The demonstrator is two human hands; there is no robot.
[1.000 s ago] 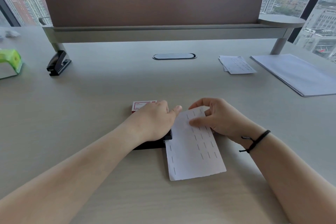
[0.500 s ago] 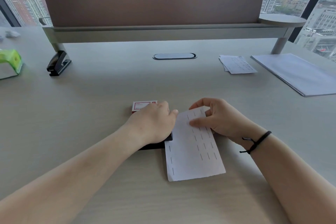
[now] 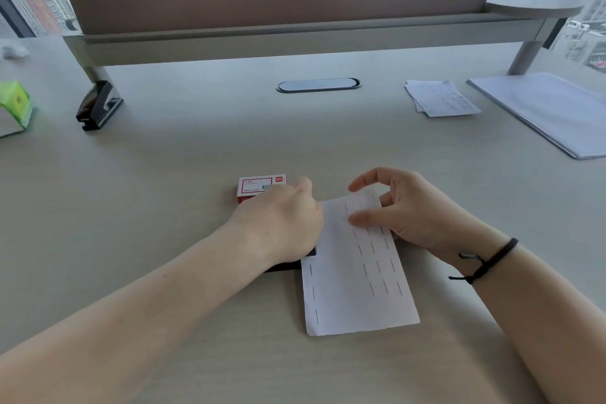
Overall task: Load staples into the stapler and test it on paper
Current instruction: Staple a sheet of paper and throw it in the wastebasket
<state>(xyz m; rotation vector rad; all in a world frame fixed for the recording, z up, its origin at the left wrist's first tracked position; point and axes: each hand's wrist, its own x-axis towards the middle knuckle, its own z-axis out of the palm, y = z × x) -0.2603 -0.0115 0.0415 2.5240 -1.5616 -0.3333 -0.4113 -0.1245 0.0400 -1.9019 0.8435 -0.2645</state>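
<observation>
A white paper slip [image 3: 357, 275] studded with rows of staples lies on the desk in front of me. My left hand [image 3: 282, 223] covers a black stapler [image 3: 292, 264] at the slip's left edge, fingers curled over it; only its dark rear end shows. My right hand [image 3: 403, 210] pinches the slip's far end, thumb on top, and that end is lifted off the desk. A red and white staple box [image 3: 259, 187] sits just beyond my left hand.
A second black stapler [image 3: 98, 105] stands at the far left by the screen's leg, with a green box [image 3: 14, 111] beyond it. Stapled slips [image 3: 439, 98] and a paper stack [image 3: 551, 111] lie far right. A cable grommet [image 3: 318, 85] sits mid-desk.
My right hand has lifted the slip's far end and raised its forefinger. My left forefinger, earlier stretched onto the paper, has curled back over the stapler.
</observation>
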